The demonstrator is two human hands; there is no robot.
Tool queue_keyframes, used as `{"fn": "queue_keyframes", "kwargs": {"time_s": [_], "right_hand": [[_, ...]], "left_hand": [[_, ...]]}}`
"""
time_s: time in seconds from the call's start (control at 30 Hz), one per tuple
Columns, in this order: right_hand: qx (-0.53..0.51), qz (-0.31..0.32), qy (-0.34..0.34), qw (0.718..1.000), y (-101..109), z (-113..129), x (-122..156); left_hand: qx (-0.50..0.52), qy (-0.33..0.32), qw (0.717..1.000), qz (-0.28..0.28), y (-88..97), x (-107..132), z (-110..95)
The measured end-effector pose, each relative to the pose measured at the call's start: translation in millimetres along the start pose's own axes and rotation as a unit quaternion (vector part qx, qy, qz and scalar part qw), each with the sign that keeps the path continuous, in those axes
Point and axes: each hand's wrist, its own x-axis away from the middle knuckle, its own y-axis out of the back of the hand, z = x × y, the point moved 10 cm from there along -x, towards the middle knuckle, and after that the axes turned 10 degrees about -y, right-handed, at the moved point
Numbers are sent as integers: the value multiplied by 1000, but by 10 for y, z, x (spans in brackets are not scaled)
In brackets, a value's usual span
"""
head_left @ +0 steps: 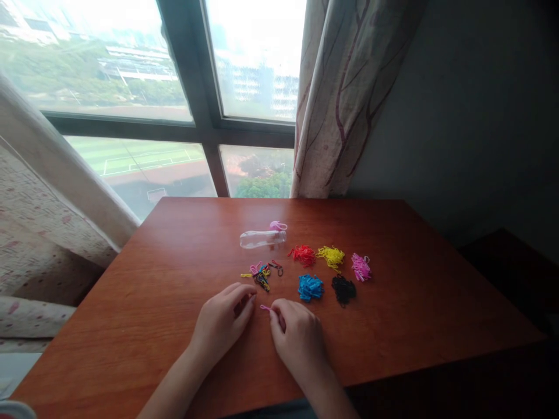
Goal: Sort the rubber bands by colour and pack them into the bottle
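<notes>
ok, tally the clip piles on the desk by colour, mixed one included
Red pile: 1
Yellow pile: 1
Pink pile: 1
Blue pile: 1
Black pile: 1
Mixed-colour pile: 1
Total: 6 piles

Two hands in play, one left hand (222,317) and one right hand (299,329), and a single pink clip (264,307) pokes out of the right one's grip! Beyond that grip and off to its right, five one-colour piles: one red pile (303,255), one yellow pile (331,257), one pink pile (361,267), one blue pile (310,287), one black pile (344,290), all too tangled to count by the piece. Ahead of the grip, one mixed heap (263,273); farther on, one clear bottle (259,239) and one pink cap (276,226)!
</notes>
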Motion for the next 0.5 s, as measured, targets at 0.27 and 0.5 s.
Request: {"fn": "queue_keyframes", "kwargs": {"time_s": [0.27,0.5], "right_hand": [[-102,-7,-36,994,70,-108,-22],[-236,-10,-88,968,195,-361,52]], "left_hand": [[-59,12,997,40,-52,31,-33],[-70,16,996,60,-78,30,-31]]}}
